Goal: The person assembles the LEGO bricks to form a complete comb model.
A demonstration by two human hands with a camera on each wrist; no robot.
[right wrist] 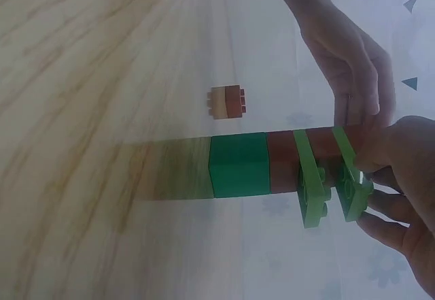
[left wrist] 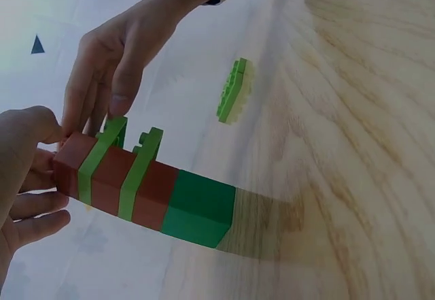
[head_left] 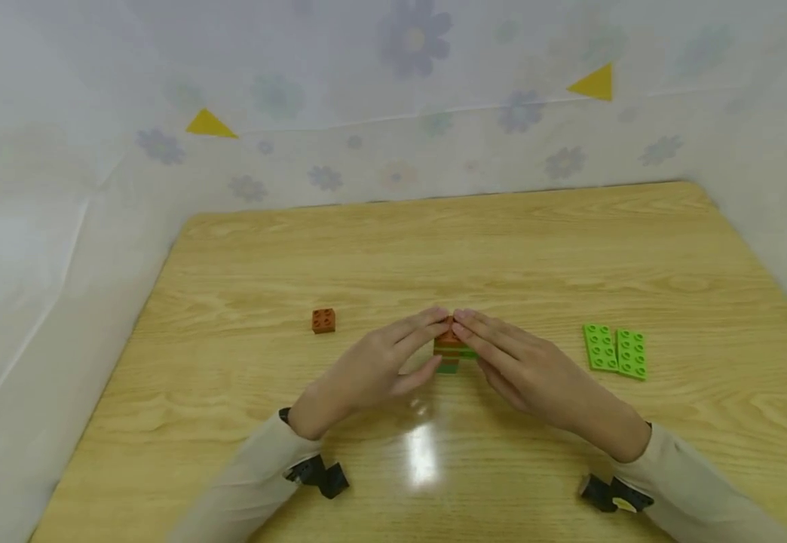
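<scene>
A tower (head_left: 449, 354) of building bricks stands on the table between my hands. From bottom to top, the left wrist view shows a dark green brick (left wrist: 197, 208), then brown bricks (left wrist: 115, 181) layered with two light green plates (left wrist: 139, 177) that stick out to the right. My left hand (head_left: 383, 358) touches the top brown brick with extended fingers, its thumb by the tower's side. My right hand (head_left: 532, 369) reaches in from the other side, its straight fingertips on the same top brick (left wrist: 73, 162). The fingers partly cover that brick.
A loose brown brick (head_left: 323, 320) lies to the left of the tower. Two light green plates (head_left: 615, 351) lie side by side on the right. The wooden table (head_left: 264, 264) meets a flower-patterned white sheet (head_left: 366, 90) at the back.
</scene>
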